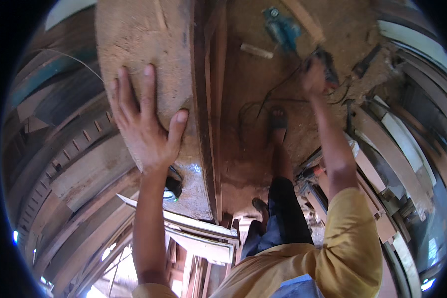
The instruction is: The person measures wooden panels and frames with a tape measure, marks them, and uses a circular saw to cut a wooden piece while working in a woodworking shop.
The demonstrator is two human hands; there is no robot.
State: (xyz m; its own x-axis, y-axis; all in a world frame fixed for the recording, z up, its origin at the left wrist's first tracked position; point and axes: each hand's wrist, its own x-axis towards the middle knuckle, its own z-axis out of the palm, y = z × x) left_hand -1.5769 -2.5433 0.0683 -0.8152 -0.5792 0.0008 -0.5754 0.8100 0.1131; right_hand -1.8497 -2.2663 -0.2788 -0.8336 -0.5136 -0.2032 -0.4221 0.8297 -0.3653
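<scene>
Far left, brown boards are packed in curving rows, with a notched wooden strip running up among them. Now the left hand, palm down on the dusty wooden counter, fingers spread wide, thumb angled out toward the counter's dark edge, nothing in its grip. Just beside that wrist, partly hidden by it, sits a small black object showing a spot of green light. Over the edge we go to the brown floor, where a thin dark cable loops near a sandaled foot. Toward the top lies a pale strip of wood, and close by, a teal power tool. And here's the right hand, a little blurred, its fingers closed around a dark tool with a touch of red, to the right of the teal one; whether it touches the floor, I can't tell. Beyond it, a dark, narrow implement lies at a slant, a T-shaped tool sits below that, and long planks crowd the far right side.
</scene>
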